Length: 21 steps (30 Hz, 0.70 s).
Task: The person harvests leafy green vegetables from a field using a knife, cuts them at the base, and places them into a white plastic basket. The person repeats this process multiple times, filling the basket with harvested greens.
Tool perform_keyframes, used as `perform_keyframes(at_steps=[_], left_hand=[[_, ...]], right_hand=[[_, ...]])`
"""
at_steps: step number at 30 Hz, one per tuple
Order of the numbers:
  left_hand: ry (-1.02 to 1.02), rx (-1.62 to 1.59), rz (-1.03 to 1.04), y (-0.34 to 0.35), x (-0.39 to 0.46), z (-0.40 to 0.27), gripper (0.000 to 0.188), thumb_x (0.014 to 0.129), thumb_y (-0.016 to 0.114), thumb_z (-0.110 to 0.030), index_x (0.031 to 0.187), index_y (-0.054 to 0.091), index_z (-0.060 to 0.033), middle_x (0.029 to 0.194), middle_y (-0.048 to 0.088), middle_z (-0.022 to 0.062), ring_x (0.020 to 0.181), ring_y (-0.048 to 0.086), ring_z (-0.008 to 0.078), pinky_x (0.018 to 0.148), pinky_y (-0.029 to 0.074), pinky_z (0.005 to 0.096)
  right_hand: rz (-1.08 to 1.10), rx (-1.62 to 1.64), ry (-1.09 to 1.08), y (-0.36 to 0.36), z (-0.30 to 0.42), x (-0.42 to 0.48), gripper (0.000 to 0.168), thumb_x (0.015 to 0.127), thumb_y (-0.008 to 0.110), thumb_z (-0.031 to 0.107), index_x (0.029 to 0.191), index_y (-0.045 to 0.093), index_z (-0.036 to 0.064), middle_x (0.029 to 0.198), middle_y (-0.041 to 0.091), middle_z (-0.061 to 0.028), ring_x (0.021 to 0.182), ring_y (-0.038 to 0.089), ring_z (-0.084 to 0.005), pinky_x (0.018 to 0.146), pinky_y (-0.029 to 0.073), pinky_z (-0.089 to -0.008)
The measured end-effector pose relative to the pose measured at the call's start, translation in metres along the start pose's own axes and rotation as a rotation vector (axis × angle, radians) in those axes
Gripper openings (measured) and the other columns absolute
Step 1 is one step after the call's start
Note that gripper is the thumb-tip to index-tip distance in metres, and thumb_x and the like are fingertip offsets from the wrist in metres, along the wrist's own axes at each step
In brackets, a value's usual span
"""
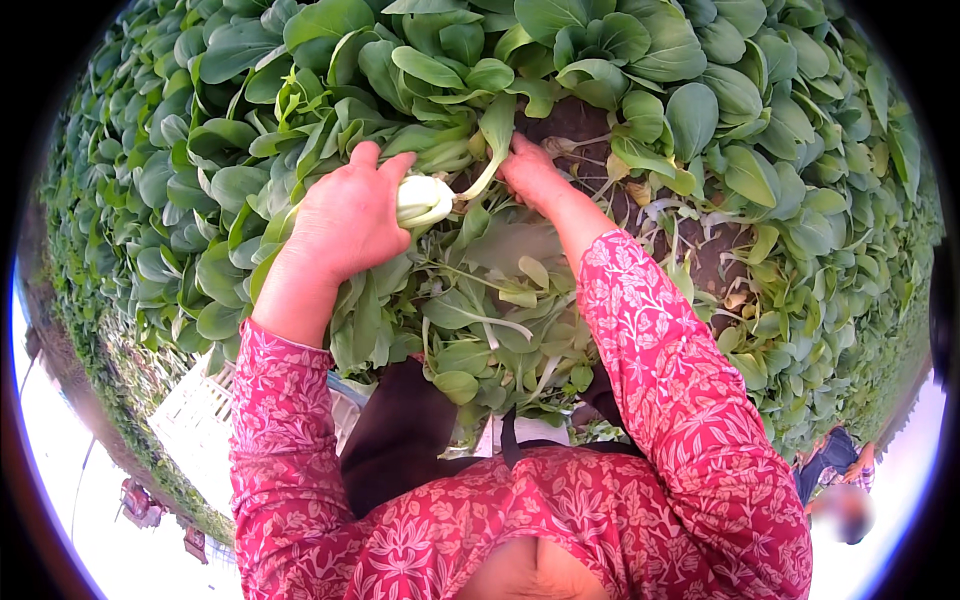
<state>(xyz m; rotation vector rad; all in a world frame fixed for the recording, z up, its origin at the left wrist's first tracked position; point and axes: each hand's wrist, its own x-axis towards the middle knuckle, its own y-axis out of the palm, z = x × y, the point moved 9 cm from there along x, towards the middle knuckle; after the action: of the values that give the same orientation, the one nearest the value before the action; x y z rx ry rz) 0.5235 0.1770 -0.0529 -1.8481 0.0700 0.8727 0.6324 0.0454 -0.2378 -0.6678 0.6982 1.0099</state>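
My left hand (352,214) is closed around a bok choy head, whose pale base (424,201) points right and whose leaves lie under and behind the hand. Just right of that base, my right hand (526,171) reaches down among the plants beside a leaf with a pale stalk (495,142). The right fingertips are partly hidden, so whether they grip anything does not show. Loose green leaves (465,315) and stalks lie below, between my forearms. Bare dark soil (574,124) with cut stalks and yellowed leaves shows beyond and to the right of the right hand.
Dense bok choy plants (232,135) stand ahead and to both sides. A white plastic crate (199,409) sits at the lower left, near my left sleeve. Another person (836,465) is at the far lower right. My dark-clothed knee (405,427) borders the loose leaves.
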Motion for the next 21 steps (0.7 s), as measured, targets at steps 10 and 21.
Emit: perform_keyframes(at_steps=[10, 21], left_hand=[[0.022, -0.011, -0.031, 0.004, -0.005, -0.002, 0.065, 0.065, 0.068, -0.013, 0.129, 0.055, -0.0117, 0.111, 0.054, 0.0169, 0.093, 0.063, 0.0368, 0.083, 0.053, 0.0440], [0.009, -0.070, -0.043, 0.005, -0.008, 0.006, 0.066, 0.065, 0.068, -0.013, 0.130, 0.055, -0.0117, 0.115, 0.055, 0.0162, 0.094, 0.063, 0.0369, 0.084, 0.053, 0.0442]], right_hand=[[-0.061, -0.258, -0.280, 0.000, 0.016, 0.009, 0.050, 0.092, 0.050, 0.043, 0.127, 0.056, 0.007, 0.116, 0.064, -0.0225, 0.109, 0.060, -0.0390, 0.091, 0.048, -0.0442], [-0.020, -0.587, -0.307, 0.005, 0.018, -0.012, 0.038, 0.094, 0.047, 0.034, 0.113, 0.061, 0.005, 0.108, 0.064, -0.0241, 0.102, 0.060, -0.0415, 0.087, 0.049, -0.0463]])
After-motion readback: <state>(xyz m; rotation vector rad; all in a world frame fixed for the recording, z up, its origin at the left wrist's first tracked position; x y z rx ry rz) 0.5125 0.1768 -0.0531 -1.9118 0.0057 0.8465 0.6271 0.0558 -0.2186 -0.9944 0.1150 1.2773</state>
